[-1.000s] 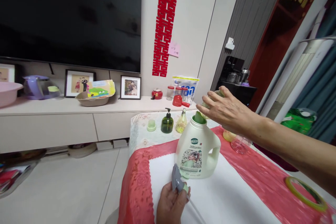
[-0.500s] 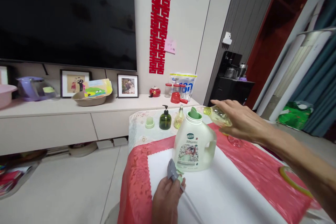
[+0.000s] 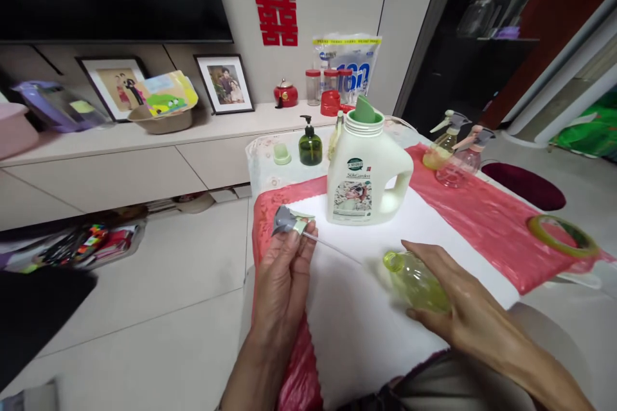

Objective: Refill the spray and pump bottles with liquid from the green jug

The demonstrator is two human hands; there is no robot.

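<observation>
My left hand [image 3: 289, 257] grips a grey and pale green spray nozzle [image 3: 286, 219], its thin clear tube pointing right over the white mat [image 3: 347, 308]. In my right hand [image 3: 453, 295] is a yellow-green see-through bottle [image 3: 419, 279], tilted with its uncapped mouth toward the tube's end; the two are apart. Behind both hands stands a large white detergent jug [image 3: 359, 173] with its cap off and a green spout showing. A pale green cap [image 3: 281, 154] rests on the table's far left part, beside a dark green pump bottle [image 3: 310, 144].
Two spray bottles, one yellow [image 3: 441, 144] and one pink [image 3: 463, 157], stand at the right on red plastic sheeting [image 3: 463, 212]. A roll of tape [image 3: 562, 236] lies nearer. Another yellowish bottle [image 3: 336, 135] is partly hidden behind the jug. A white cabinet [image 3: 216, 148] runs behind.
My right hand has brought the yellow-green bottle from beside the jug's mouth down and nearer to me. My left hand has turned the nozzle, its tube now pointing right. The view has tipped down.
</observation>
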